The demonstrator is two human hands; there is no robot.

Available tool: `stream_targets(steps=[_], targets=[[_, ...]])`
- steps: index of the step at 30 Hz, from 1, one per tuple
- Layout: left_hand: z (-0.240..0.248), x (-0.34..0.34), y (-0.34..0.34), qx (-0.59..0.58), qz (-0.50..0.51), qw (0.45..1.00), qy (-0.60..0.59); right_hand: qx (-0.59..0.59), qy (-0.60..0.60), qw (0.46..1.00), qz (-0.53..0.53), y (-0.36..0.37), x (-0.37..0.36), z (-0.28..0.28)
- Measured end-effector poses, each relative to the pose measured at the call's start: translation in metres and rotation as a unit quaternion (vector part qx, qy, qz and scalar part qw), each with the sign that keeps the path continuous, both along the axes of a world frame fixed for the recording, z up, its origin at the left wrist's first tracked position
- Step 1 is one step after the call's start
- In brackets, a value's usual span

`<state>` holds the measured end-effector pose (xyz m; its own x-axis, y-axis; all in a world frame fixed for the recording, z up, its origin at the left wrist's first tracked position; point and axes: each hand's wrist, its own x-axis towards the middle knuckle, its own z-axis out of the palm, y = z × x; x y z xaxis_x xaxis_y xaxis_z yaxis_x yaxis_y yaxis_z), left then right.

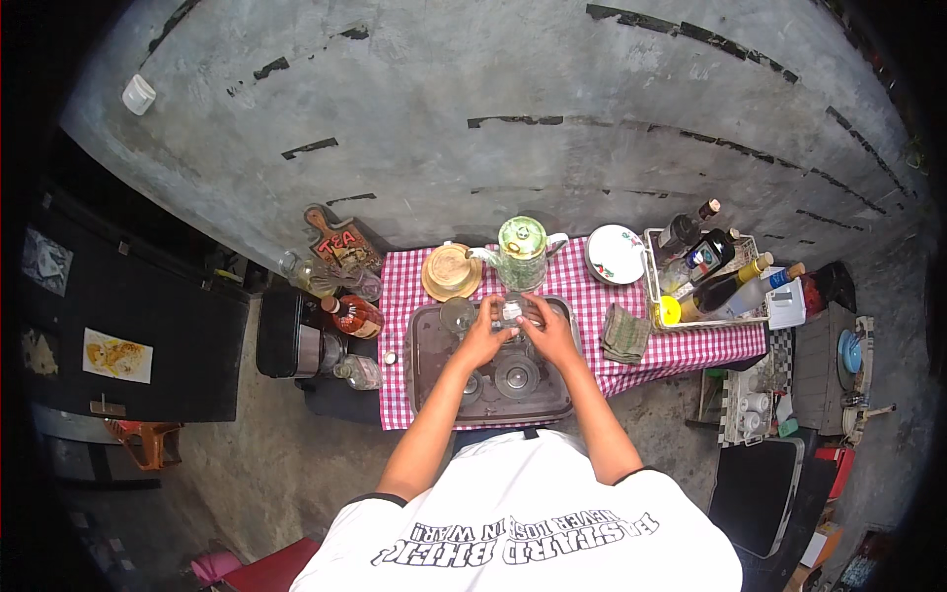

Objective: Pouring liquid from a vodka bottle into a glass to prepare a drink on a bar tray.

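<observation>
Over the far part of a brown tray (426, 378), my left hand (484, 335) and my right hand (548, 328) are closed around a small clear glass (512, 310) from both sides. Another clear glass (456, 315) stands on the tray just left of my left hand. Below my hands, a round clear glass piece (517, 376) sits on the tray, perhaps a saucer. A further glass piece (473, 388) lies near my left wrist, partly covered by my forearm. Directly beyond my hands stands a green-patterned enamel pitcher (523, 255) with a lid, spout and handle.
A checked cloth (580, 264) covers the table. Behind the tray are a wooden lidded dish (452, 270) and a white bowl (615, 254). At right lie a folded cloth (625, 333) and a white basket (735, 318) of bottles. Bottles (353, 317) crowd the left side.
</observation>
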<state>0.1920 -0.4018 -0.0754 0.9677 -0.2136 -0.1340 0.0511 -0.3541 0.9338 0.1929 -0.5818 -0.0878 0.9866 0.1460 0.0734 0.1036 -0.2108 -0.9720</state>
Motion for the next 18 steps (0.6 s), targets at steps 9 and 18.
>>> stream_targets(steps=[9, 18], targets=[[-0.012, 0.003, 0.01, -0.056, 0.015, 0.998, 0.029, -0.02, 0.009, 1.0, 0.004, 0.005, -0.001, 0.007], [-0.008, 0.006, 0.009, -0.04, 0.009, 0.999, 0.025, -0.019, 0.005, 1.0, -0.011, 0.005, 0.0, 0.004]])
